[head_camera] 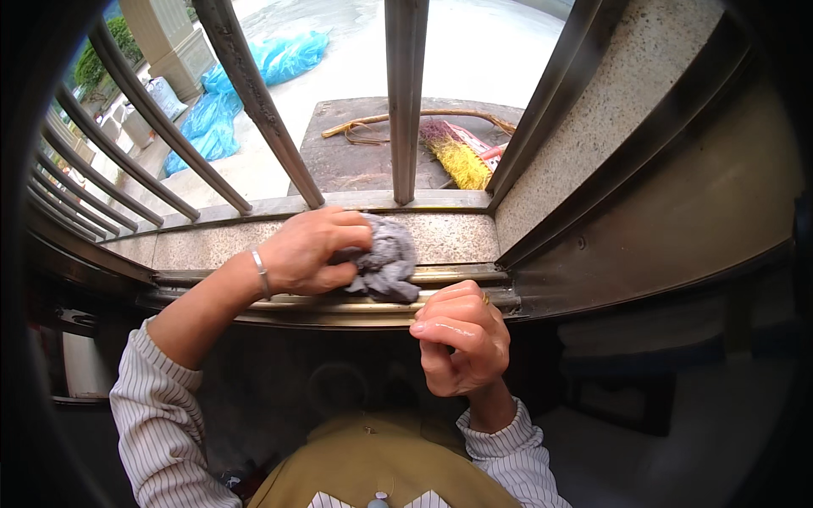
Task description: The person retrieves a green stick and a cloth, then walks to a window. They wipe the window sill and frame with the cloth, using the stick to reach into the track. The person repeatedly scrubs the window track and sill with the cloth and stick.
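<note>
My left hand [317, 247] grips a crumpled grey cloth [389, 257] over the window sill. The cloth lies across the speckled stone ledge [454, 236] and hangs onto the metal window track [457, 274] in front of it. A silver bangle circles my left wrist. To the right of the cloth, my right hand [463, 340] is held with curled fingers near the track's front edge. Its skin looks wet, and I see nothing in it. Whether its fingertips touch the track I cannot tell.
Metal bars [406, 101] rise just behind the ledge. A dark window panel [660, 209] stands at the right. Beyond the bars are a yellow-bristled broom [460, 159], a stick [375, 119] and blue plastic sheeting [213, 124].
</note>
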{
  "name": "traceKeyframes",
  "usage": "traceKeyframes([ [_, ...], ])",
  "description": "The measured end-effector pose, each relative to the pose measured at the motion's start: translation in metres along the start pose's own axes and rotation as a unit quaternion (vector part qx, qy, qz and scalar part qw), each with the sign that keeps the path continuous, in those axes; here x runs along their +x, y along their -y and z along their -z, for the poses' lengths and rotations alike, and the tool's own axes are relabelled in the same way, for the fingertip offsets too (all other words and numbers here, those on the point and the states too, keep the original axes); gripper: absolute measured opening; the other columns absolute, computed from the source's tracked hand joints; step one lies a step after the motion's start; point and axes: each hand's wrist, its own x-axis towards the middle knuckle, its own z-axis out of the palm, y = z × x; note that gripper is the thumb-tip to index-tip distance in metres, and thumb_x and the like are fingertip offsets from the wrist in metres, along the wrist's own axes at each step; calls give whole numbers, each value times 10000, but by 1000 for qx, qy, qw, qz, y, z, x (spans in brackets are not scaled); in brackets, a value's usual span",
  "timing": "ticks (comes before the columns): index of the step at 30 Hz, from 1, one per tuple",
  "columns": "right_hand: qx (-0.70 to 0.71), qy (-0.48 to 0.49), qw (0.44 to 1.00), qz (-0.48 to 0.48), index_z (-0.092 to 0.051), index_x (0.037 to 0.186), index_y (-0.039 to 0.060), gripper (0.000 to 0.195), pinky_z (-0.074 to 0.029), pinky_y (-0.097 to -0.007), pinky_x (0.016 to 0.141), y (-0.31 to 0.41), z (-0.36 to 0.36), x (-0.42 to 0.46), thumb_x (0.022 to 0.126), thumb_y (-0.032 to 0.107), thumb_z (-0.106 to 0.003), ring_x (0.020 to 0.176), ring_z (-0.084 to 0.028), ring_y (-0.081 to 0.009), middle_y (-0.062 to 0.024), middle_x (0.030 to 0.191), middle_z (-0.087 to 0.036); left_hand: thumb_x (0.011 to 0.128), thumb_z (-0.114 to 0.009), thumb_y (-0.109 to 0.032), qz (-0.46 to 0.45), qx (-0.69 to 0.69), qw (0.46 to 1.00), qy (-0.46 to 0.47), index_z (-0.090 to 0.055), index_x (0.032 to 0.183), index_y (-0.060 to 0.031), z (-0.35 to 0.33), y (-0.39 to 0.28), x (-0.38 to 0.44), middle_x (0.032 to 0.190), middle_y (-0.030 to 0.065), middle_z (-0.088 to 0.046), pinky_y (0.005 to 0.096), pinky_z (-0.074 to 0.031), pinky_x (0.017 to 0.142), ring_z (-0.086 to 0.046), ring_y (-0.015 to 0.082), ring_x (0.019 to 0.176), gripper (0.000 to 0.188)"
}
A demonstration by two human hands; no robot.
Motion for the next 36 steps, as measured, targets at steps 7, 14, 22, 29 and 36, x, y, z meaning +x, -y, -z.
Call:
traceKeyframes([
  [7, 1, 6, 1000, 4, -633, 869, 59, 265, -473, -292, 556, 1, 1, -2, 625, -43, -621, 652, -597, -214, -39, 765, -595, 670, -668, 45, 25, -107, 987, -113, -631, 996, -54, -2, -6, -30, 1081, 132, -633, 381, -470, 859, -586, 316, 974, 343],
  [14, -11, 14, 1000, 11, -596, 885, 65, 220, -514, -295, 571, 1, 1, -4, 699, -49, -626, 641, -591, -212, -43, 767, -592, 773, -682, -112, -139, -93, 986, -16, -608, 1154, -102, -42, -39, 84, 1218, 103, -571, 392, -449, 857, -517, 310, 973, 388],
  [22, 10, -31, 999, -36, -618, 849, 58, 238, -478, -290, 550, 3, 4, -4, 649, -70, -611, 641, -601, -209, -42, 752, -592, 628, -561, 98, 4, -36, 999, 35, -620, 1062, -96, 16, -7, -39, 1131, 129, -580, 411, -457, 866, -546, 346, 1023, 479],
  [29, 37, -22, 999, -30, -576, 882, 65, 141, -511, -267, 526, 9, 0, 0, 772, -15, -617, 618, -583, -193, -36, 741, -582, 644, -576, 101, 180, -16, 982, 54, -616, 1081, -96, 60, -1, -126, 1193, 126, -553, 412, -416, 967, -511, 335, 1122, 481],
  [36, 5, 2, 1000, -19, -566, 912, 72, 135, -497, -270, 533, 8, 0, -1, 800, 17, -618, 614, -585, -193, -34, 760, -581, 711, -648, -40, -78, -46, 996, -11, -606, 1087, -158, -14, -17, 6, 1102, 84, -553, 409, -454, 784, -524, 304, 892, 397],
])
